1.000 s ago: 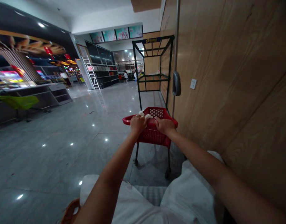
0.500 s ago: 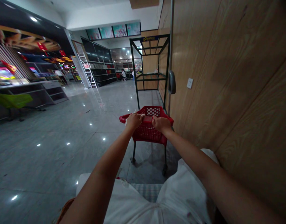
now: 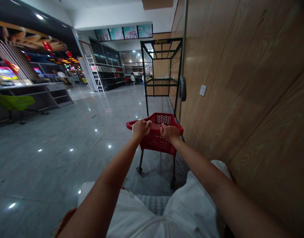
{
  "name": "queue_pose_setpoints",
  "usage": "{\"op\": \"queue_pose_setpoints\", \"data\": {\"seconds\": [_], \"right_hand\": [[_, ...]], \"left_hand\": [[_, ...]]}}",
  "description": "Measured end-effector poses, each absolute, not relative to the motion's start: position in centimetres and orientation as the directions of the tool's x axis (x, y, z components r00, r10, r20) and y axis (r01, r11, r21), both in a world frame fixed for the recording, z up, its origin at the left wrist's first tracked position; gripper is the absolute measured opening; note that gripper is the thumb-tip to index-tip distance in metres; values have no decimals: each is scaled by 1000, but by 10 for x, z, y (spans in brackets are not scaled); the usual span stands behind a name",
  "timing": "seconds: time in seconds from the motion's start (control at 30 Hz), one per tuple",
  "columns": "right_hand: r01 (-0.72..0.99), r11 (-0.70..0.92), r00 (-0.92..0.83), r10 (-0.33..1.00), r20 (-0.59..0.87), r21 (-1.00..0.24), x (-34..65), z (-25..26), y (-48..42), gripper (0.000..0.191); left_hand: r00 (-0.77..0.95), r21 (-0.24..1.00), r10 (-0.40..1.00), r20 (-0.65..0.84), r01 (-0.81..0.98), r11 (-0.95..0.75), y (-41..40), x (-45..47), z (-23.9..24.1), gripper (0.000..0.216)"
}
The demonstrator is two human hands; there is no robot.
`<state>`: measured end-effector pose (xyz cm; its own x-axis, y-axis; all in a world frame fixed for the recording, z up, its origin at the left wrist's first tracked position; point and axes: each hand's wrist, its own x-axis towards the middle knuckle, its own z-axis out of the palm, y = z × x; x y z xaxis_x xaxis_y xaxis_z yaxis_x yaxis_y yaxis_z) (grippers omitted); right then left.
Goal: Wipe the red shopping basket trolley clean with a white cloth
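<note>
Head view. A small red cart, a plastic mesh basket on a thin metal frame, stands on the polished floor close beside the wood-panelled wall, with an open rack just ahead of it. The left hand and right hand are both curled shut over the handle at the near rim, near each other, arms stretched out. The left hand also presses a white scrap to the rim; whether it is cloth or paper cannot be told. The basket looks nearly empty, so the cart is probably light. It is stiff in the frame and likely to roll and swivel freely on its wheels over so smooth a floor. The handle is the natural hold, with one hand towards each end for steering control.
</note>
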<state>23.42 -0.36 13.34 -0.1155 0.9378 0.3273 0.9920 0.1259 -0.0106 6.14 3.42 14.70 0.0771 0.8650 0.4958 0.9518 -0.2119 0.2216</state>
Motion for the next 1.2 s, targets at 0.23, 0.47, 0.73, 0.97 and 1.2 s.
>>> {"op": "queue_pose_setpoints", "data": {"seconds": [0.23, 0.47, 0.73, 0.97, 1.2], "right_hand": [[989, 137, -114, 941, 319, -51, 232, 135, -1, 48], [989, 144, -133, 935, 330, -11, 234, 137, -4, 48], [987, 147, -121, 943, 311, -61, 225, 138, -8, 48], [983, 182, -162, 923, 350, -25, 230, 137, -7, 46], [986, 165, -150, 927, 345, -13, 223, 136, -8, 46]], "left_hand": [[282, 172, 726, 628, 859, -482, 21, 112, 131, 45], [101, 162, 875, 474, 967, -199, 53, 56, 145, 52], [251, 152, 733, 632, 888, -435, 23, 96, 133, 47], [124, 168, 868, 481, 959, -230, 54, 73, 148, 46], [147, 154, 706, 693, 926, -344, 16, 66, 132, 45]]}}
